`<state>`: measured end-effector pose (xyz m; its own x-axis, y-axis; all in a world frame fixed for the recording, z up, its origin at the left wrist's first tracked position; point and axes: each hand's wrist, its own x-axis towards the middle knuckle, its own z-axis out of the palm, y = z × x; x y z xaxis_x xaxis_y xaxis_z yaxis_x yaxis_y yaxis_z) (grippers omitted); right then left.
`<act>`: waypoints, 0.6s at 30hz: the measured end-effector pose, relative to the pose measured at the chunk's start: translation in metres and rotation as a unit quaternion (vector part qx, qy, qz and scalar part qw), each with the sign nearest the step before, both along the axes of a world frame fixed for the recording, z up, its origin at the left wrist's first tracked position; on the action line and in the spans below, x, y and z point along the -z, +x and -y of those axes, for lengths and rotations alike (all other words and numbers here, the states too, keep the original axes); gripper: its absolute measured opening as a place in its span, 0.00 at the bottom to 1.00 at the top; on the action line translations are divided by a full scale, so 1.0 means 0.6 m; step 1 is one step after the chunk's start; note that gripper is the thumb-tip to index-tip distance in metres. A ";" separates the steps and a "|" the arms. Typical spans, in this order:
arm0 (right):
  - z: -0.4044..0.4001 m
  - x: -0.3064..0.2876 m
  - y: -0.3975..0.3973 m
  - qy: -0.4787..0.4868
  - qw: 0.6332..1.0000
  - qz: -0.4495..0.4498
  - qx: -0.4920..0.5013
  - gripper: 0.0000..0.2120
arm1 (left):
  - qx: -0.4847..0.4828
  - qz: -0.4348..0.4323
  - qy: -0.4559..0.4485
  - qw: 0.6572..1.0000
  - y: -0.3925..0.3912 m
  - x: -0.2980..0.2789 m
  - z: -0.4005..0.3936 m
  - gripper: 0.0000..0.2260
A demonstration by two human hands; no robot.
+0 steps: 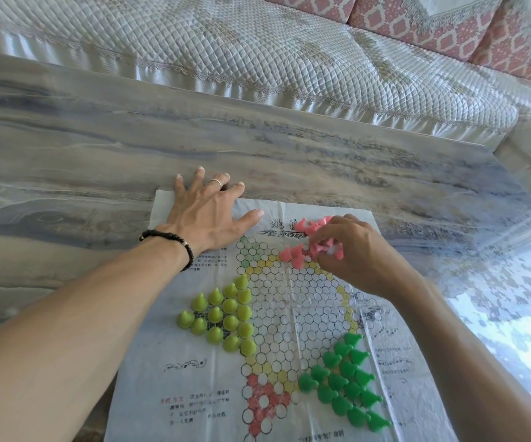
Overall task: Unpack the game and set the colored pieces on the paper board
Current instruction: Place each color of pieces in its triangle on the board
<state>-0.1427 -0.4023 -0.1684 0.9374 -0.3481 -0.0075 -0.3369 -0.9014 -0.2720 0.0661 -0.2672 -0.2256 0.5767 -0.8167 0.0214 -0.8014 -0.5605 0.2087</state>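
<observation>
right hand (350, 253) pinches pink pieces (296, 255), several tipped on their sides.

Both forearms are bare; the left wrist wears a dark beaded bracelet (168, 241), a finger a silver ring (216, 182).

Bright, soft daylight fills the scene, strongest at the right, where the glossy table top (509, 317) throws back a washed-out, patterned glare. Shadows are faint and soft-edged; only a thin one lies under the left hand (206, 212) on the paper board (190, 393). The wide-angle lens bows the table's far edge and stretches both forearms toward the lower corners, and the right hand (353, 253) with the pink pieces (296, 255) looks slightly smeared by motion.
</observation>
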 end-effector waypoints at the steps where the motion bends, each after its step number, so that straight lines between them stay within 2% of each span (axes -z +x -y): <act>1: -0.001 -0.003 -0.002 -0.006 1.000 0.016 0.005 0.08 | 0.000 -0.002 -0.001 1.000 0.000 0.000 0.000 0.34; 4: -0.002 -0.013 -0.009 -0.030 0.999 0.033 0.007 0.06 | -0.001 -0.005 -0.001 1.000 0.000 0.002 0.001 0.34; 13: -0.014 -0.009 -0.008 -0.021 0.995 -0.100 -0.019 0.04 | 0.000 -0.002 0.001 1.000 0.002 0.004 -0.001 0.34; 18: -0.017 -0.014 -0.012 0.026 0.997 -0.071 0.011 0.05 | 0.000 0.002 -0.001 1.000 0.002 0.003 -0.001 0.34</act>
<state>-0.1498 -0.3924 -0.1601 0.9181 -0.3634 -0.1579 -0.3940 -0.8796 -0.2667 0.0671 -0.2665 -0.2277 0.5772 -0.8162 0.0254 -0.8018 -0.5607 0.2066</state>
